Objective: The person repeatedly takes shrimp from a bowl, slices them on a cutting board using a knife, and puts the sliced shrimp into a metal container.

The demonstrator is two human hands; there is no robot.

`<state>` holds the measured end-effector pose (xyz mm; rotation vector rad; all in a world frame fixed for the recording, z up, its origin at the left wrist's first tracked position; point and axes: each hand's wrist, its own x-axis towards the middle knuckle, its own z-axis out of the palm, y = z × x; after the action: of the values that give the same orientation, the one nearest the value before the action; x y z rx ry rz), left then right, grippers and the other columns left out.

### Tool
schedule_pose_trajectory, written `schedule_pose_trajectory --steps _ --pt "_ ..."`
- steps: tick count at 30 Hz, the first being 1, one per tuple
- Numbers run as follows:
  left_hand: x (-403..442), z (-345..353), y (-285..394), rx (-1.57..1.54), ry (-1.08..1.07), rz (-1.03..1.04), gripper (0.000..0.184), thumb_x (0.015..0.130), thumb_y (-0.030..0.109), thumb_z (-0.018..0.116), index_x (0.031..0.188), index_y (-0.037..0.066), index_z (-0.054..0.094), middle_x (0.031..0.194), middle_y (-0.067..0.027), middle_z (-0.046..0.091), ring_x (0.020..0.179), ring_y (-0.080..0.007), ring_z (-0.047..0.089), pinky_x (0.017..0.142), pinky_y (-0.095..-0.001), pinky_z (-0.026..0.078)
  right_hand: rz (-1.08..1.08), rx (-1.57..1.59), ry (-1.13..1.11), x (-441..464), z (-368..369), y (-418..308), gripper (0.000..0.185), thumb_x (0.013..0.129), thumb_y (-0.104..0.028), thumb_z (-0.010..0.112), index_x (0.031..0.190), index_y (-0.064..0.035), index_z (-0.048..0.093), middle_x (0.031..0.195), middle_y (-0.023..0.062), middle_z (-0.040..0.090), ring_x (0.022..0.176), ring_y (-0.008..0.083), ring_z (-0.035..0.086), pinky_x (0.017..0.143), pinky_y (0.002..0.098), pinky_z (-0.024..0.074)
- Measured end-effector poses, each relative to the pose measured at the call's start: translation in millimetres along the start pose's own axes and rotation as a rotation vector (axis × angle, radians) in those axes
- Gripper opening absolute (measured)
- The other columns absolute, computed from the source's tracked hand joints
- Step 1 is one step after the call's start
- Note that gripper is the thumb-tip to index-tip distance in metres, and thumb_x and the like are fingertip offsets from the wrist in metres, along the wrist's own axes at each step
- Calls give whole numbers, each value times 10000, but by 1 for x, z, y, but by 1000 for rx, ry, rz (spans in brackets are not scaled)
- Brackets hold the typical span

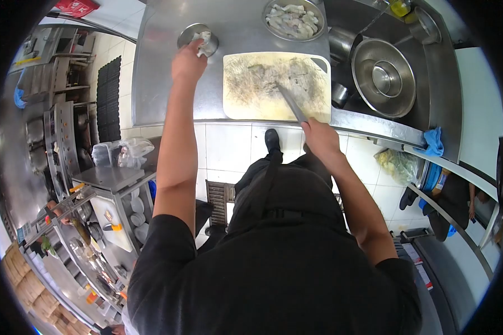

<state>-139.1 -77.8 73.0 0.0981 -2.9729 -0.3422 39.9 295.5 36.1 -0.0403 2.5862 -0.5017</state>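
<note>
At the small round metal bowl (182,38), my left hand (189,61) has its fingers closed on a whitish, wet-looking piece of raw food (205,39) at the rim. Exactly what kind of food it is I cannot make out. My right hand (321,138) grips a knife (292,103) by its handle, which the fingers hide. The blade points away from me, its tip over the middle of the worn, dark-stained cutting board (243,106). A larger metal bowl (267,30) behind the board holds several pale raw pieces (293,21).
The steel table (156,84) ends just in front of my body. To the right, a sink holds a wide metal basin (366,92) with a smaller bowl (387,78) inside, beside a metal pot (341,44). A blue cloth (432,143) hangs on the sink's edge.
</note>
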Motion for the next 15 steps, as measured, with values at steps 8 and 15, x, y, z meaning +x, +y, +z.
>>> schedule_pose_trajectory --steps 8,15 --pt "-38 58 102 -75 -402 -197 402 912 392 747 1164 79 721 1129 -159 759 1070 -336 722 930 -440 570 18 27 98 12 -19 19 313 1071 -358 519 1082 -64 625 902 215 718 882 434 706 783 551 552" --pt "-65 106 106 -388 -213 -3 318 850 172 784 1145 75 715 1093 -139 738 1024 -338 710 913 -432 567 -60 40 132 22 -26 20 263 1023 -275 601 1187 -71 585 1054 194 666 949 400 698 824 517 561"
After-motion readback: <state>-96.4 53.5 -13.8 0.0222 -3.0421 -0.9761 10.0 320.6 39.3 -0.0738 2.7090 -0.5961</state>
